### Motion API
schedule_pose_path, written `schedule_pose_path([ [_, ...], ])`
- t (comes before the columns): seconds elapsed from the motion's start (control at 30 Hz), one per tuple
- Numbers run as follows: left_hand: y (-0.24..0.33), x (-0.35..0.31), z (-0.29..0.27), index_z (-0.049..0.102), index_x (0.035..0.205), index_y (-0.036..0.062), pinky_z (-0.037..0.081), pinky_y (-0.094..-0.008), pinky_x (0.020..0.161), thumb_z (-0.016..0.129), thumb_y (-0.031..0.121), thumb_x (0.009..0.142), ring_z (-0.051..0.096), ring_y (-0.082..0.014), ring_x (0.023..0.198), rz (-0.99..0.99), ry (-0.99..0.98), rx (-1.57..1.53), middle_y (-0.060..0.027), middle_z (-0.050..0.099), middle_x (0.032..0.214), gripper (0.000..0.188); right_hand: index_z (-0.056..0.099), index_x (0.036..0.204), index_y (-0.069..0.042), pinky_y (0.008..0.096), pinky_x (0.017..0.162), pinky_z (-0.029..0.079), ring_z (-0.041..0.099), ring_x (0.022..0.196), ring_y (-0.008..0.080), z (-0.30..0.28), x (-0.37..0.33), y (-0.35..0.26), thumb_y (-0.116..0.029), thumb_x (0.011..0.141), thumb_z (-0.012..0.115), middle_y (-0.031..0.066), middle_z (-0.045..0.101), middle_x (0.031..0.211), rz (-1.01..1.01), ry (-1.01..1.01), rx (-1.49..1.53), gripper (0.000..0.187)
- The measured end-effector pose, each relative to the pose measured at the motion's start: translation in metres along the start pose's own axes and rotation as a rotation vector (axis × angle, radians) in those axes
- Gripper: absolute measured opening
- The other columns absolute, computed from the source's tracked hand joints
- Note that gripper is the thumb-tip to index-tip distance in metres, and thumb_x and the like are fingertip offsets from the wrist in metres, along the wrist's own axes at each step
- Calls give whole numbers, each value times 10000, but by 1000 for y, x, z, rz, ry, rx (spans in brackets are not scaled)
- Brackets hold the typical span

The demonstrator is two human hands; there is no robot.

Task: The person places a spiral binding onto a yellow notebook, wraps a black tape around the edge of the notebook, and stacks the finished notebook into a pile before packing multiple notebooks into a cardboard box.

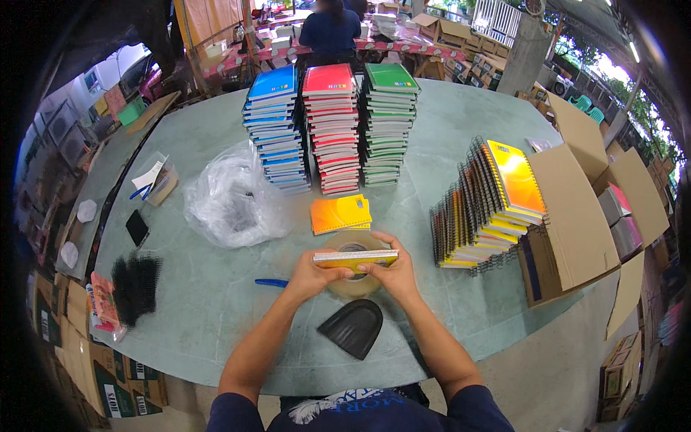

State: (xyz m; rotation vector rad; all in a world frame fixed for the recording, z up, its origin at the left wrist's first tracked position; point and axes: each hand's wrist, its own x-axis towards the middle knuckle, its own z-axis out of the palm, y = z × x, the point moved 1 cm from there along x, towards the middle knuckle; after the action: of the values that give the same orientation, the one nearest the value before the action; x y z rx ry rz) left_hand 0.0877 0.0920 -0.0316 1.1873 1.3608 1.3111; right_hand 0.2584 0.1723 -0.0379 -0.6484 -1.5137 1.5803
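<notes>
Between my left hand (pixel 314 275) and my right hand (pixel 394 268), a thin yellow-covered notebook (pixel 356 257) is held level at both ends, its white page edges facing up. My thumbs press its near side and my fingers wrap behind. Under it on the table is a large roll of clear tape (pixel 354 290), partly hidden by the notebook and hands. Just beyond lie a few orange-yellow covers (pixel 340 214). A black rounded, ridged piece (pixel 354 328) rests between my forearms. Left of my left hand is a blue, slim tool (pixel 271 282), its kind unclear.
Tall stacks of blue notebooks (pixel 273 129), red notebooks (pixel 331 129) and green notebooks (pixel 390 122) stand ahead. Yellow spiral notebooks (pixel 515 180) pile beside an open carton (pixel 576 223). Leftward are a plastic bag (pixel 234 198), black binding coils (pixel 138 288) and a tub (pixel 167 189). A person (pixel 330 32) works beyond.
</notes>
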Motion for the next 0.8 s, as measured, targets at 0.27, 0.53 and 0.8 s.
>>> schedule_pose_path([
  [0.27,-25,4,12,652,899,35,463,-263,726,784,92,650,580,-108,823,91,102,66,-28,651,873,288,559,1059,-14,259,818,450,555,908,110,-19,-6,18,-14,737,687,51,608,977,53,-41,-153,347],
  [0.53,-47,0,-10,650,861,64,417,-369,854,710,143,683,570,-248,901,339,45,256,-78,632,910,204,569,1053,-40,393,897,368,550,925,267,45,-7,-51,-75,714,662,98,596,935,-590,11,-833,353],
  [0.8,-48,-137,-220,601,990,44,463,-389,783,542,245,843,598,-284,886,-175,1021,739,-126,621,921,256,610,780,-64,368,697,379,578,698,252,51,3,-67,-104,690,682,76,633,741,-606,-92,-1194,122],
])
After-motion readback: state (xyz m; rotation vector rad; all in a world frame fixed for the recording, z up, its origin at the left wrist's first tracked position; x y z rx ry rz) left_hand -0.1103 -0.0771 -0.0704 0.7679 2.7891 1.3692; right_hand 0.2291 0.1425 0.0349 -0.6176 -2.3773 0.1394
